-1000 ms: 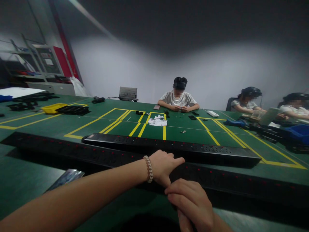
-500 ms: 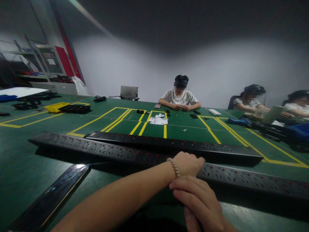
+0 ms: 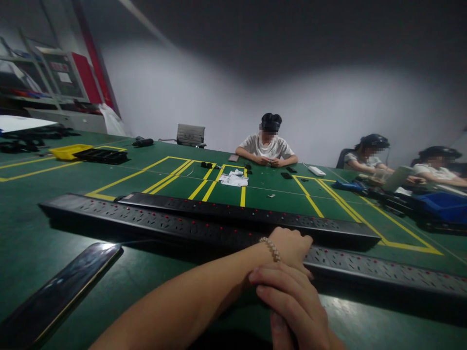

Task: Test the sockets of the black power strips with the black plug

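Observation:
My left hand (image 3: 291, 244), with a braided bracelet (image 3: 270, 248) at its wrist, reaches across to the right over the nearer black power strip (image 3: 146, 218). Its fingers bend down out of sight behind the knuckles, so whether they touch the strip is hidden. Against the underside of that wrist lies my right hand (image 3: 292, 296), fingers stretched out and slightly apart, nothing seen in them. Both long strips carry rows of slots and small red dots; the farther power strip (image 3: 328, 228) lies just behind the nearer one. A dark phone-like slab (image 3: 62, 291) rests at the left.
Yellow tape marks the green table (image 3: 175, 272). Crumpled white paper (image 3: 233, 179) lies mid-table, a yellow tray (image 3: 71, 151) and a black tray (image 3: 102, 156) farther left. One person (image 3: 268, 143) sits opposite; others sit right, near a blue bin (image 3: 443, 206).
The view has turned a little, so most table items sit farther left in the picture. My hands stay together over the nearer power strip, nearly unchanged.

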The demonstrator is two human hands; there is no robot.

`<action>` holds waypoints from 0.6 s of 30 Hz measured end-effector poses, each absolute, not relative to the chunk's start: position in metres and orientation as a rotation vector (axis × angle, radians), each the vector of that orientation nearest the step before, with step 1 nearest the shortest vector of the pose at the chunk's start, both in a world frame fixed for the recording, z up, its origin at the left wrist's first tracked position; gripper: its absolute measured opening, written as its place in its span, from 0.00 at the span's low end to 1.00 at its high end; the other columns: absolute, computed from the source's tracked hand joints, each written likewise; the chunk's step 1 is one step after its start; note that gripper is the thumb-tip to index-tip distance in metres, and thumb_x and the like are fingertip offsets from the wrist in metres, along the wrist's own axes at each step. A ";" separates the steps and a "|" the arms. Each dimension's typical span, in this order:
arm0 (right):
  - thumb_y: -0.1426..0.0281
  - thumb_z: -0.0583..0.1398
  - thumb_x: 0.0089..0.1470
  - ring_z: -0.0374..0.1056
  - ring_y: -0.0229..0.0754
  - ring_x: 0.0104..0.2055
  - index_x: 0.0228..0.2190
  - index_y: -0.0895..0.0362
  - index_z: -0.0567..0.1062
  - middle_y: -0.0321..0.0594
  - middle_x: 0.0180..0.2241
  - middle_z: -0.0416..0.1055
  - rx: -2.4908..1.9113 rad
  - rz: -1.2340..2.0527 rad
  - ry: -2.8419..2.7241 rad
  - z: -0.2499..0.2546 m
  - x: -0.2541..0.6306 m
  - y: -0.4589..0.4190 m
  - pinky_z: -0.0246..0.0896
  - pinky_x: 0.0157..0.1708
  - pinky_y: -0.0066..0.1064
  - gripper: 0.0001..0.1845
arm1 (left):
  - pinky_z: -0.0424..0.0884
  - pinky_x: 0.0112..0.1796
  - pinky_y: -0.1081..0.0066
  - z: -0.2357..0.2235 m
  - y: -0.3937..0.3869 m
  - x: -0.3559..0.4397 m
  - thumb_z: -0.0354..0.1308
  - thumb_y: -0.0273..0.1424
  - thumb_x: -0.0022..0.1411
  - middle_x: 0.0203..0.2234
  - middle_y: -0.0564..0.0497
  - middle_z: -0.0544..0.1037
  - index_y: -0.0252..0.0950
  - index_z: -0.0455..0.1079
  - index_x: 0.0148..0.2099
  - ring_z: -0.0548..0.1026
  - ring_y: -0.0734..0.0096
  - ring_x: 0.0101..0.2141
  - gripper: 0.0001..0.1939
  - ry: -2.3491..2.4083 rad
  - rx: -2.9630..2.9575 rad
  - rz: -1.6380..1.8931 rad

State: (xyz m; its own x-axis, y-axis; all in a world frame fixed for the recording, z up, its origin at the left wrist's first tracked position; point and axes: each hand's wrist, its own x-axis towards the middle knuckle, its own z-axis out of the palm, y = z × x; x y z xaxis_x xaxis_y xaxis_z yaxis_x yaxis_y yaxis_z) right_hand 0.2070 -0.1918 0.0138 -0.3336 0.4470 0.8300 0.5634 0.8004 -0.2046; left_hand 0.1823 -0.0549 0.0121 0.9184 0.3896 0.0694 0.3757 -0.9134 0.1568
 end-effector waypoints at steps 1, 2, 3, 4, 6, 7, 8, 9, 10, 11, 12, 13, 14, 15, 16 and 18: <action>0.77 0.56 0.58 0.79 0.51 0.44 0.48 0.52 0.73 0.45 0.42 0.81 -0.756 -0.142 -1.972 0.013 0.207 -0.192 0.77 0.43 0.45 0.18 | 0.76 0.39 0.54 0.014 -0.055 0.170 0.59 0.53 0.57 0.47 0.39 0.77 0.38 0.63 0.57 0.79 0.47 0.43 0.33 0.632 2.965 0.181; 0.77 0.56 0.58 0.79 0.51 0.44 0.48 0.51 0.73 0.44 0.43 0.81 -0.762 -0.136 -1.966 0.013 0.207 -0.192 0.77 0.43 0.45 0.18 | 0.75 0.39 0.55 0.016 -0.054 0.155 0.59 0.50 0.59 0.47 0.39 0.77 0.38 0.63 0.57 0.79 0.48 0.42 0.30 0.701 2.983 0.191; 0.78 0.55 0.57 0.78 0.51 0.45 0.47 0.51 0.73 0.44 0.43 0.80 -0.773 -0.131 -1.957 0.012 0.207 -0.193 0.76 0.44 0.46 0.18 | 0.75 0.39 0.55 0.017 -0.053 0.137 0.58 0.49 0.61 0.46 0.39 0.77 0.38 0.63 0.57 0.79 0.48 0.42 0.29 0.784 2.994 0.209; 0.79 0.55 0.56 0.78 0.50 0.46 0.47 0.52 0.73 0.44 0.43 0.80 -0.785 -0.126 -1.949 0.011 0.207 -0.193 0.76 0.44 0.46 0.19 | 0.75 0.39 0.56 0.016 -0.051 0.117 0.59 0.50 0.60 0.44 0.40 0.78 0.37 0.64 0.57 0.79 0.48 0.42 0.30 0.856 2.995 0.191; 0.80 0.54 0.54 0.77 0.50 0.47 0.47 0.52 0.72 0.45 0.43 0.80 -0.800 -0.124 -1.932 0.010 0.206 -0.193 0.75 0.44 0.46 0.20 | 0.73 0.41 0.54 0.013 -0.044 0.073 0.60 0.59 0.54 0.43 0.39 0.78 0.36 0.65 0.55 0.78 0.45 0.43 0.38 1.003 2.991 0.154; 0.80 0.53 0.53 0.77 0.50 0.47 0.47 0.53 0.72 0.45 0.43 0.80 -0.795 -0.127 -1.928 0.010 0.205 -0.193 0.75 0.44 0.46 0.21 | 0.73 0.42 0.54 0.010 -0.041 0.053 0.59 0.62 0.53 0.43 0.39 0.78 0.36 0.66 0.54 0.78 0.44 0.43 0.40 1.063 2.985 0.149; 0.80 0.53 0.52 0.77 0.50 0.46 0.46 0.54 0.72 0.46 0.43 0.79 -0.784 -0.130 -1.928 0.010 0.204 -0.193 0.75 0.43 0.46 0.21 | 0.72 0.43 0.53 0.006 -0.037 0.034 0.57 0.65 0.53 0.42 0.40 0.78 0.36 0.66 0.54 0.78 0.45 0.43 0.41 1.111 2.978 0.158; 0.80 0.53 0.52 0.77 0.50 0.46 0.46 0.55 0.72 0.46 0.42 0.79 -0.767 -0.135 -1.929 0.010 0.203 -0.192 0.75 0.42 0.45 0.21 | 0.71 0.43 0.53 0.001 -0.035 0.019 0.56 0.66 0.53 0.41 0.40 0.78 0.36 0.67 0.54 0.78 0.45 0.43 0.42 1.146 2.980 0.176; 0.80 0.53 0.51 0.77 0.50 0.46 0.45 0.56 0.72 0.46 0.42 0.79 -0.753 -0.139 -1.933 0.011 0.202 -0.192 0.75 0.41 0.44 0.20 | 0.70 0.44 0.53 -0.003 -0.033 0.007 0.56 0.66 0.53 0.42 0.41 0.78 0.37 0.67 0.54 0.77 0.46 0.43 0.42 1.147 2.992 0.205; 0.80 0.52 0.51 0.77 0.49 0.46 0.45 0.56 0.72 0.46 0.42 0.79 -0.745 -0.143 -1.930 0.011 0.201 -0.191 0.75 0.41 0.44 0.20 | 0.69 0.45 0.54 -0.007 -0.031 -0.002 0.54 0.67 0.53 0.42 0.41 0.78 0.37 0.68 0.54 0.77 0.47 0.43 0.42 1.160 2.999 0.250; 0.80 0.52 0.51 0.76 0.49 0.45 0.44 0.57 0.72 0.46 0.42 0.79 -0.737 -0.147 -1.926 0.012 0.199 -0.191 0.75 0.41 0.43 0.19 | 0.69 0.45 0.54 -0.009 -0.030 -0.006 0.53 0.67 0.54 0.42 0.41 0.78 0.37 0.69 0.53 0.77 0.47 0.43 0.41 1.178 3.004 0.285; 0.80 0.52 0.51 0.76 0.48 0.46 0.44 0.57 0.72 0.46 0.42 0.79 -0.738 -0.147 -1.923 0.013 0.198 -0.190 0.75 0.41 0.43 0.19 | 0.68 0.45 0.54 -0.012 -0.030 -0.008 0.52 0.67 0.55 0.42 0.41 0.79 0.37 0.69 0.53 0.77 0.47 0.43 0.41 1.189 3.010 0.309; 0.80 0.52 0.51 0.76 0.48 0.46 0.44 0.57 0.72 0.46 0.42 0.78 -0.735 -0.146 -1.923 0.014 0.197 -0.190 0.75 0.42 0.42 0.19 | 0.68 0.44 0.54 -0.013 -0.030 -0.007 0.51 0.67 0.56 0.41 0.41 0.79 0.37 0.70 0.52 0.77 0.48 0.43 0.40 1.201 3.016 0.324; 0.81 0.52 0.50 0.76 0.47 0.46 0.43 0.57 0.72 0.46 0.42 0.78 -0.733 -0.143 -1.921 0.015 0.196 -0.190 0.75 0.42 0.42 0.19 | 0.68 0.44 0.54 -0.013 -0.031 -0.003 0.51 0.67 0.57 0.40 0.42 0.79 0.37 0.71 0.51 0.77 0.48 0.42 0.40 1.205 3.021 0.330; 0.81 0.52 0.50 0.76 0.47 0.46 0.43 0.57 0.72 0.46 0.42 0.78 -0.730 -0.138 -1.924 0.015 0.195 -0.190 0.75 0.42 0.42 0.20 | 0.67 0.44 0.54 -0.013 -0.032 0.003 0.51 0.67 0.57 0.39 0.42 0.79 0.37 0.71 0.50 0.77 0.48 0.41 0.39 1.202 3.026 0.332; 0.81 0.52 0.50 0.76 0.47 0.46 0.44 0.57 0.72 0.46 0.42 0.78 -0.728 -0.128 -1.931 0.016 0.194 -0.190 0.75 0.43 0.42 0.20 | 0.67 0.43 0.54 -0.012 -0.034 0.018 0.50 0.66 0.58 0.38 0.42 0.79 0.36 0.71 0.49 0.77 0.48 0.40 0.39 1.191 3.025 0.336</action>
